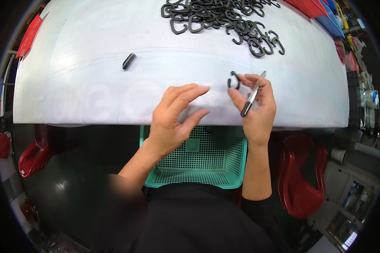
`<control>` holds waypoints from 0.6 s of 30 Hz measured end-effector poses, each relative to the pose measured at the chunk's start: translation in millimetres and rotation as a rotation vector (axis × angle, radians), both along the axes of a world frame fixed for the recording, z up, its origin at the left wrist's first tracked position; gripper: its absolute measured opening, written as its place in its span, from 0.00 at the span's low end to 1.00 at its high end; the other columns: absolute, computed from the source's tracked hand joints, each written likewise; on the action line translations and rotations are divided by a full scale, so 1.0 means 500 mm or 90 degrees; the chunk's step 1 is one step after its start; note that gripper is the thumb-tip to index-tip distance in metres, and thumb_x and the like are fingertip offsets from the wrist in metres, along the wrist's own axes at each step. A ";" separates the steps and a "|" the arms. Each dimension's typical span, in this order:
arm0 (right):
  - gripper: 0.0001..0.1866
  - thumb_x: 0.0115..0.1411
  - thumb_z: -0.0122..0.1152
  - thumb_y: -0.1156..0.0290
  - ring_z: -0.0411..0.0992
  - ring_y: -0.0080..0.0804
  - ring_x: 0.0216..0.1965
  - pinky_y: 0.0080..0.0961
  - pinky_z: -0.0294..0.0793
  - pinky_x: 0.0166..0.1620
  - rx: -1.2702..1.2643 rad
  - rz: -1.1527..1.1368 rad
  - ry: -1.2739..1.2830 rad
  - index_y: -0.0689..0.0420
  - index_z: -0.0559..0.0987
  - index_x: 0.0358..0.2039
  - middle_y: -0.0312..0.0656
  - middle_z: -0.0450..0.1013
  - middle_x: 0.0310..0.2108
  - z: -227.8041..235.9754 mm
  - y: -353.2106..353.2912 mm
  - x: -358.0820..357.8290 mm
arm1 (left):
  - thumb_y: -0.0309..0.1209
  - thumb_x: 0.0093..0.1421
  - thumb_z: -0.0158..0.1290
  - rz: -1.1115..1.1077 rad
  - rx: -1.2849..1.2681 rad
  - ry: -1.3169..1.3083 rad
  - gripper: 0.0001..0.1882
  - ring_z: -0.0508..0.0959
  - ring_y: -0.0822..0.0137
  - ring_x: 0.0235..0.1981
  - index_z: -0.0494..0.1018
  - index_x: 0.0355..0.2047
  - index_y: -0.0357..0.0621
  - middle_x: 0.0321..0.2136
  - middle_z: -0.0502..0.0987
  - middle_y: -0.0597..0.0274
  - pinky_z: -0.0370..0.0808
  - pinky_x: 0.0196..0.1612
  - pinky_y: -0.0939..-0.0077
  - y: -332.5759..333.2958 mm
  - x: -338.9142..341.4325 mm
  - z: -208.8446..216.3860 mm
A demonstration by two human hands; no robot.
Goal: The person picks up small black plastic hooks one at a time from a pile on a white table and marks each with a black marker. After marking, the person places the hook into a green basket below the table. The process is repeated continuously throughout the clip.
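Note:
My left hand (173,116) is above the table's near edge, thumb and fingers apart, holding nothing. In my right hand (259,109), the thumb and forefinger pinch a black C-shaped hook (235,80). A slim craft knife (252,98), silver with a black end, lies across that palm under the curled fingers, and its pale pointed tip stands out past the knuckles. A short black cap-like tube (129,61) rests by itself on the table to the left. Many similar black hooks (211,14) are heaped at the far side.
The white-covered table (84,55) spans the view. Below its near edge, in front of my body, sits a green mesh basket (193,145) with some dark pieces at its far end. Red chairs (302,181) stand on both sides. Red and blue bins (325,19) are at the far right.

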State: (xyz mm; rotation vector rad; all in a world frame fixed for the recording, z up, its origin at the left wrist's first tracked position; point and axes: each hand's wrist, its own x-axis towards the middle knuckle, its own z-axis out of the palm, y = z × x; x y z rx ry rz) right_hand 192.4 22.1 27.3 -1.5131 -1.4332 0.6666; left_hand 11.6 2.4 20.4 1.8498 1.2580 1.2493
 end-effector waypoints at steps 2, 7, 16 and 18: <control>0.22 0.46 0.72 0.70 0.71 0.30 0.40 0.26 0.69 0.45 -0.039 0.061 0.134 0.59 0.73 0.41 0.40 0.74 0.36 0.015 -0.016 -0.030 | 0.15 0.45 0.59 0.016 0.080 0.017 0.27 0.75 0.61 0.42 0.72 0.48 0.40 0.44 0.75 0.55 0.74 0.43 0.73 0.003 0.015 0.001; 0.25 0.46 0.73 0.65 0.71 0.26 0.39 0.23 0.69 0.44 -0.085 0.121 0.205 0.58 0.73 0.43 0.39 0.75 0.39 0.025 -0.038 -0.070 | 0.17 0.43 0.61 0.060 0.154 0.014 0.27 0.76 0.59 0.40 0.73 0.47 0.41 0.41 0.76 0.56 0.75 0.41 0.71 0.010 0.025 -0.005; 0.18 0.63 0.53 0.60 0.67 0.16 0.27 0.12 0.63 0.28 -0.082 0.064 0.274 0.63 0.77 0.44 0.38 0.74 0.28 0.008 -0.037 -0.023 | 0.15 0.49 0.59 -0.066 -0.121 -0.078 0.22 0.74 0.58 0.51 0.66 0.44 0.35 0.43 0.75 0.51 0.71 0.55 0.67 0.002 -0.044 -0.018; 0.13 0.60 0.58 0.67 0.67 0.15 0.26 0.11 0.63 0.26 -0.138 0.055 0.274 0.62 0.77 0.42 0.37 0.74 0.27 0.009 -0.038 -0.035 | 0.17 0.48 0.60 -0.072 -0.121 -0.100 0.20 0.75 0.59 0.50 0.67 0.42 0.36 0.42 0.76 0.52 0.73 0.52 0.68 0.002 -0.045 -0.027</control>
